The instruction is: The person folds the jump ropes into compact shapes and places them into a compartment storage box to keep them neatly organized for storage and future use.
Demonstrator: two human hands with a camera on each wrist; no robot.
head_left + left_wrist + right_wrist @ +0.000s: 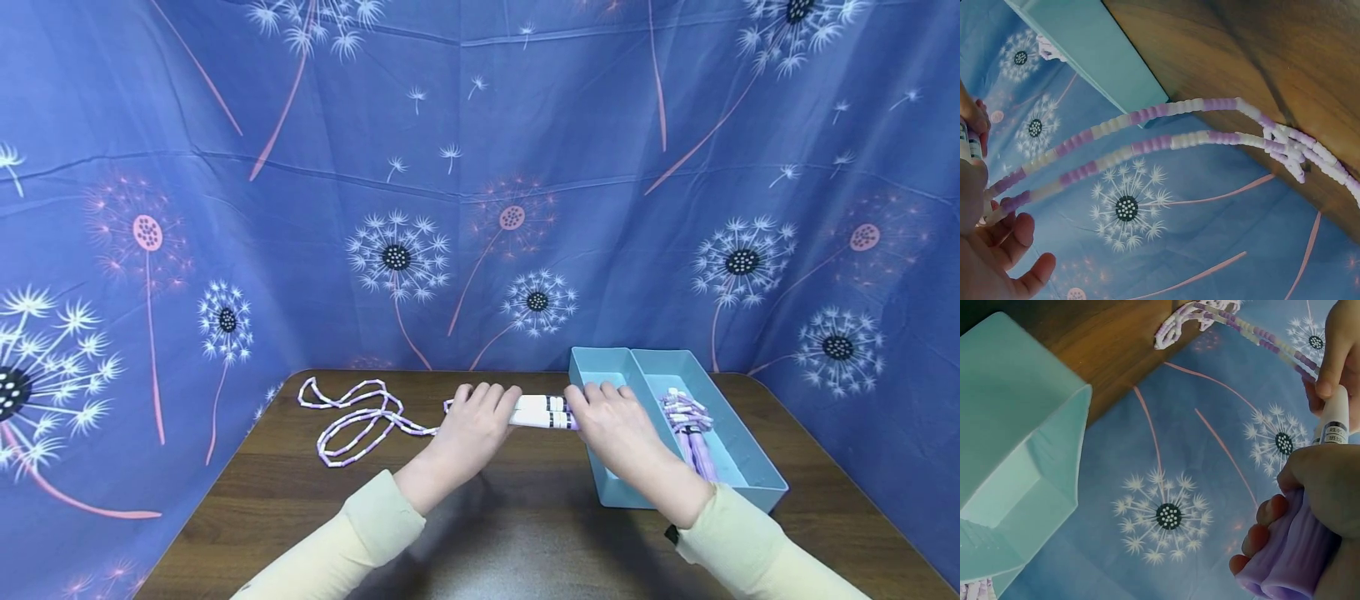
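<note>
Both hands hold the two handles of a beaded jump rope side by side above the table. My left hand grips their white ends, where the cord comes out. My right hand is wrapped round the purple grips, whose flared ends show in the right wrist view. From the left hand the white and purple beaded cord runs down in two strands. Its loops lie on the left part of the table.
A light blue two-compartment box stands on the right of the wooden table, partly behind the right hand and forearm. A bundled jump rope lies in its right compartment. A blue dandelion-print cloth hangs behind the table.
</note>
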